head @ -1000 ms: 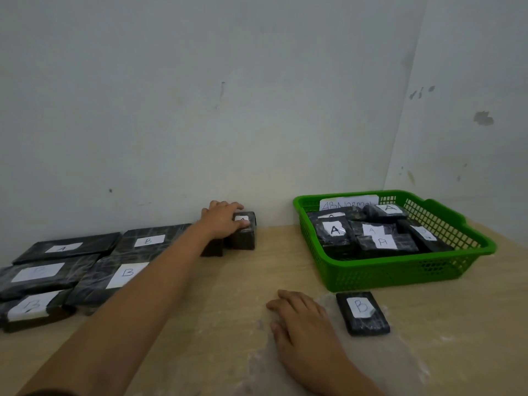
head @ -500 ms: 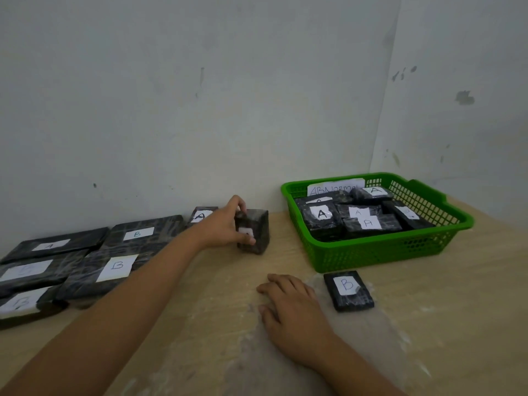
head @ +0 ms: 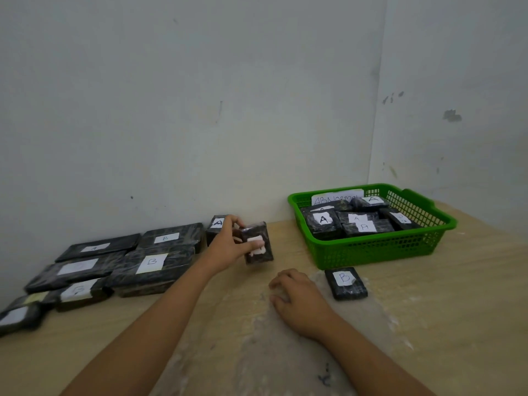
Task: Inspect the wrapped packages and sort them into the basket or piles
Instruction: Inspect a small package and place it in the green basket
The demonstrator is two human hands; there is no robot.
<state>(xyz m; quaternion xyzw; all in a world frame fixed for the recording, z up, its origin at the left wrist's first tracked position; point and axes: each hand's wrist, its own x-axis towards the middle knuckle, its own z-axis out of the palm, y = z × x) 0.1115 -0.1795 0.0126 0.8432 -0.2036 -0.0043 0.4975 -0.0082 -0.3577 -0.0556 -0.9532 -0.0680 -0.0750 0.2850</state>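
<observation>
My left hand (head: 228,245) grips a small black wrapped package (head: 258,247), lifted and tilted with its white label facing me, near the middle of the table. Behind it a small package marked A (head: 216,225) stands by the wall. My right hand (head: 297,298) rests on the table with fingers loosely bent, holding nothing. Just right of that hand lies a small package marked B (head: 345,282). The green basket (head: 380,250) at the back right holds several packages, mostly marked A, and a paper sign reading "ABNormal".
Several flat black packages marked A or B (head: 148,265) lie in rows on the left of the wooden table (head: 443,324). White walls meet in a corner behind the basket. A pale scuffed patch covers the table under my right hand.
My left hand has taken a small package from beside the wall, lifted it and brought it toward me, turning its label into view. The package marked A behind it is now uncovered. My right hand stayed put.
</observation>
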